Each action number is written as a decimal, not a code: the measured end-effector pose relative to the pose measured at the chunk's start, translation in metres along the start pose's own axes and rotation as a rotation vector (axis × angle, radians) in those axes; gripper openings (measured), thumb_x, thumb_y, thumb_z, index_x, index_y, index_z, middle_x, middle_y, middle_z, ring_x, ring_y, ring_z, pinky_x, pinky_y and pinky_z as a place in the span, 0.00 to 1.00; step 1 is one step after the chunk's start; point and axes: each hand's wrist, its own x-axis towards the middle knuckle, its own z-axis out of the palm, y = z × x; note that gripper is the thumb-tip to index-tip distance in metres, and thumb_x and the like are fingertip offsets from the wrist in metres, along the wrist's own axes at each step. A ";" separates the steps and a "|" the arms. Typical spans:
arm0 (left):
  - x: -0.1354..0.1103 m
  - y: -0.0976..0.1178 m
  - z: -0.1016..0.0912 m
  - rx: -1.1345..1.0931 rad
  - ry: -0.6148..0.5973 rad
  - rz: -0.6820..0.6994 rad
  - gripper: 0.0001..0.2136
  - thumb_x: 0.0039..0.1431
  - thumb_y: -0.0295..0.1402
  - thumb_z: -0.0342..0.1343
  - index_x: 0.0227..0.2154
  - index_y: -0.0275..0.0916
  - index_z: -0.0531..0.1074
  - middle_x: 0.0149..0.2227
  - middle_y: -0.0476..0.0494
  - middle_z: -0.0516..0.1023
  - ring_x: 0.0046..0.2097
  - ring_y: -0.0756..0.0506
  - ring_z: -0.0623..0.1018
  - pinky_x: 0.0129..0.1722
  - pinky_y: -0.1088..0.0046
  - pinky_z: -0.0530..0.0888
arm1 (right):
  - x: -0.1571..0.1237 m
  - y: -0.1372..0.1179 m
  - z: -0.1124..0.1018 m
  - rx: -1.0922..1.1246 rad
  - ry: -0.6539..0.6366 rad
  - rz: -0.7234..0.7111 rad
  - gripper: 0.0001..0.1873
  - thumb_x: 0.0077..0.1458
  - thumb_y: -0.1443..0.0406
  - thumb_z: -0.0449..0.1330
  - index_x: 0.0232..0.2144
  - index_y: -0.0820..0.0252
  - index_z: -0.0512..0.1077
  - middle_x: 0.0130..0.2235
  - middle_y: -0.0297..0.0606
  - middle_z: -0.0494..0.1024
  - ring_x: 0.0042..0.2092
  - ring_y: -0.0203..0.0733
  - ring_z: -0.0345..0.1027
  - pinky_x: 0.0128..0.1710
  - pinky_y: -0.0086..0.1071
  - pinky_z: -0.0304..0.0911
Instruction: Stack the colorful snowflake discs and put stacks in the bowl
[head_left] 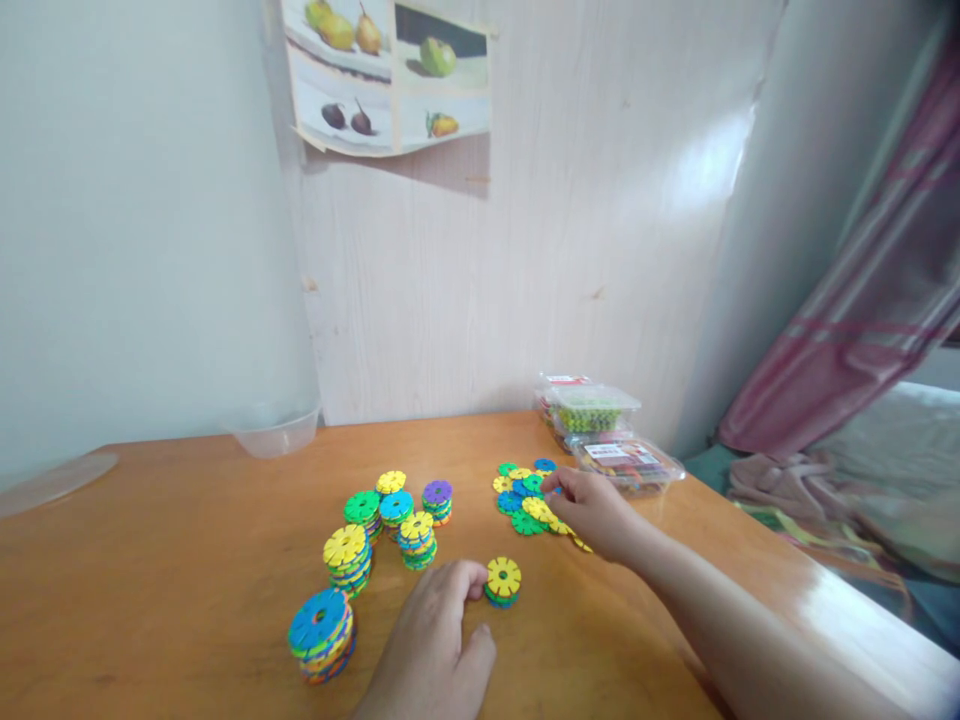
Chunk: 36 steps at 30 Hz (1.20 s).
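Observation:
My left hand rests on the table, thumb apart from the forefinger, holding nothing. Its fingertips are beside a short stack of notched plastic discs, yellow on top. My right hand reaches over a loose spread of flat notched discs in green, yellow and blue. Its fingers are bent together at the pile, and whatever lies between them is hidden. Left of my left hand stand several taller disc stacks, including a blue-topped stack, a yellow-topped stack and a purple-topped stack.
Clear plastic boxes with labels stand behind my right hand. A translucent tub sits at the back left, with a clear lid at the far left. The wooden table meets a wall at the back.

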 end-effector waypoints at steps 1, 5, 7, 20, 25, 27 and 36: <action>0.000 0.000 0.000 0.002 0.001 0.000 0.13 0.53 0.25 0.47 0.41 0.40 0.69 0.45 0.41 0.75 0.50 0.41 0.73 0.53 0.61 0.68 | 0.001 0.004 -0.002 -0.078 0.013 -0.020 0.11 0.52 0.64 0.55 0.37 0.59 0.74 0.24 0.31 0.71 0.26 0.35 0.63 0.25 0.27 0.49; 0.001 -0.001 0.001 0.005 0.013 0.001 0.14 0.52 0.25 0.48 0.42 0.40 0.69 0.45 0.41 0.75 0.50 0.41 0.73 0.53 0.61 0.69 | 0.001 0.008 -0.003 -0.269 -0.089 -0.062 0.16 0.52 0.59 0.59 0.42 0.56 0.75 0.30 0.35 0.76 0.31 0.39 0.67 0.28 0.29 0.49; 0.002 -0.002 0.002 0.007 0.010 -0.001 0.14 0.52 0.25 0.48 0.41 0.40 0.69 0.45 0.41 0.75 0.50 0.41 0.74 0.53 0.61 0.69 | 0.001 0.007 -0.001 -0.325 -0.124 -0.048 0.18 0.51 0.57 0.61 0.44 0.56 0.76 0.33 0.37 0.78 0.34 0.41 0.69 0.29 0.29 0.50; 0.001 -0.004 0.002 0.014 -0.001 0.010 0.13 0.53 0.25 0.48 0.41 0.40 0.68 0.45 0.41 0.75 0.51 0.41 0.73 0.52 0.60 0.68 | 0.001 0.001 -0.005 -0.263 0.113 -0.133 0.10 0.57 0.64 0.54 0.29 0.59 0.74 0.33 0.38 0.76 0.36 0.39 0.68 0.34 0.29 0.55; 0.002 0.003 0.000 -0.007 -0.003 0.000 0.12 0.53 0.24 0.48 0.39 0.40 0.68 0.45 0.42 0.75 0.50 0.41 0.73 0.52 0.61 0.68 | -0.011 -0.018 0.005 0.352 -0.178 0.059 0.08 0.54 0.60 0.57 0.30 0.59 0.69 0.23 0.30 0.71 0.25 0.34 0.66 0.22 0.25 0.55; 0.001 0.003 0.000 -0.013 -0.007 -0.003 0.12 0.52 0.24 0.48 0.39 0.41 0.68 0.45 0.42 0.75 0.50 0.41 0.73 0.52 0.62 0.68 | -0.018 -0.026 0.010 0.522 -0.338 0.125 0.08 0.53 0.60 0.58 0.31 0.59 0.69 0.21 0.28 0.71 0.22 0.33 0.65 0.19 0.24 0.56; 0.001 -0.001 0.001 -0.003 -0.012 -0.004 0.13 0.52 0.24 0.48 0.41 0.41 0.68 0.45 0.42 0.75 0.50 0.42 0.73 0.53 0.63 0.68 | -0.027 -0.034 0.022 0.556 -0.500 0.226 0.06 0.49 0.63 0.59 0.30 0.61 0.70 0.19 0.29 0.73 0.19 0.30 0.66 0.16 0.20 0.59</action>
